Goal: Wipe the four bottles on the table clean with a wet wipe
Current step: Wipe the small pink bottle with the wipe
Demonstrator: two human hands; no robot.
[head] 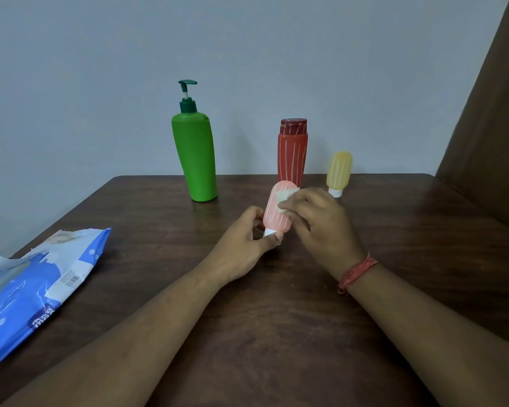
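Bottles: four in all.

1. Pink bottle (pixel 276 212), small, rounded, with pale vertical stripes and a white cap pointing down. Held tilted above the desk (pixel 276 333), between the two hands. No label or writing to be read on it.
2. Green pump bottle (pixel 195 157), the tallest, dark green pump head. Stands upright on the desk, beyond the left hand (pixel 244 245) and a little to its left, well apart from it. No label visible.
3. Red bottle (pixel 292 154), dark red cap, white stripes. Stands upright just beyond the pink bottle, partly hidden behind it. No writing legible.
4. Yellow bottle (pixel 339 171), small, same form as the pink one, standing on its white cap. Just beyond the right hand (pixel 318 221), near its knuckles.

Wet wipe (pixel 285 198): one, white, folded small, pressed against the upper side of the pink bottle.

Wipe packet (pixel 39 286): one, blue and white, lying flat on the desk well to the left of the left hand, its top flap torn open. A barcode panel shows; white lettering on a dark patch near its lower edge is too skewed to read.

Grip, left hand: fingers and thumb curled round the pink bottle's cap end, pinching it.
Grip, right hand: fingertips pinching the wet wipe onto the bottle.

Red thread band (pixel 356 273): one, wound about the right wrist.
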